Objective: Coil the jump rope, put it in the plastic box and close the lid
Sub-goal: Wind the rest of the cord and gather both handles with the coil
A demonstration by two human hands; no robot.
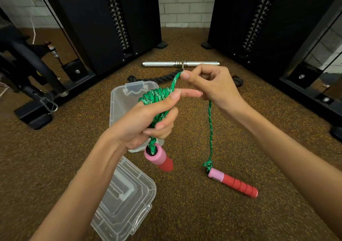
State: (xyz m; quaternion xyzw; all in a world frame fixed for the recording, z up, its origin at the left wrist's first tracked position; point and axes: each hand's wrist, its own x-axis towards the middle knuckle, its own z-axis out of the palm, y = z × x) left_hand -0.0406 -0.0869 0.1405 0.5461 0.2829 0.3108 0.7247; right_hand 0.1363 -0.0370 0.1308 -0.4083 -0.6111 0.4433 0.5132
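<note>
— Gripped in the left hand (148, 118) were the green jump rope (157, 96) coils; its free strand was pinched by the right hand (209, 85), above the open plastic box (118, 100).

— Coiling was judged unfinished: the tail and trailing handle (233, 182), right of the box, needed winding in.

Your left hand (148, 118) is curled into a grip, index finger pointing straight to the right. Your right hand (212, 85) is raised just beside it, thumb and forefinger pinched, remaining fingers folded.
</note>
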